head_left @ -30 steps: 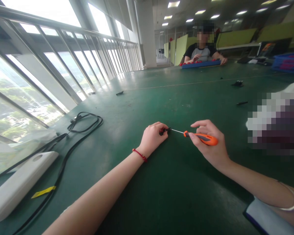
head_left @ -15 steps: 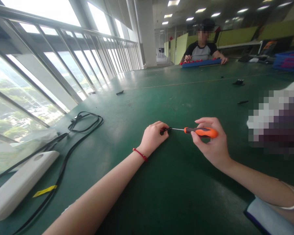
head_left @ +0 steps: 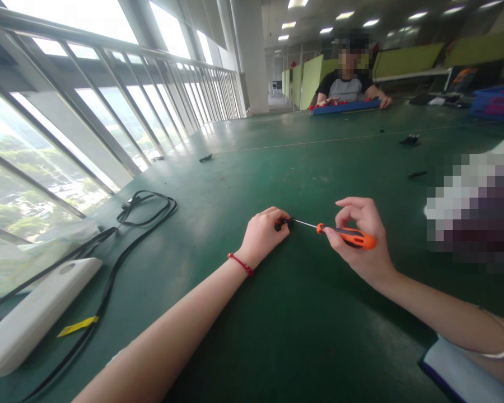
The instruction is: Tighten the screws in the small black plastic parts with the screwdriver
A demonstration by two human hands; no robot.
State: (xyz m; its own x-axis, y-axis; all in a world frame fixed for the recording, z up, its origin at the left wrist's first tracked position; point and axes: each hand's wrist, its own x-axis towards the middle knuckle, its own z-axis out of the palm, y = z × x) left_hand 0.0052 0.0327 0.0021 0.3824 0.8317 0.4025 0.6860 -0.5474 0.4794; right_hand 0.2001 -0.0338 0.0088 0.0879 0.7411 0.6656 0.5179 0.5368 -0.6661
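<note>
In the head view, the left hand [head_left: 264, 232] pinches a small black part [head_left: 283, 224], largely hidden by its fingers. The right hand [head_left: 373, 260] loosely holds an orange screwdriver [head_left: 348, 234], index finger raised, shaft tip at the part. The step looks like turning a screw; the next move seems to call for a steady part and a firmer twist. A green table [head_left: 243, 173] spreads around both hands, with a black cable [head_left: 109, 284] and railing [head_left: 105, 48] to their left; beyond them sits a co-worker [head_left: 346, 88] at a blue tray [head_left: 346, 108].
</note>
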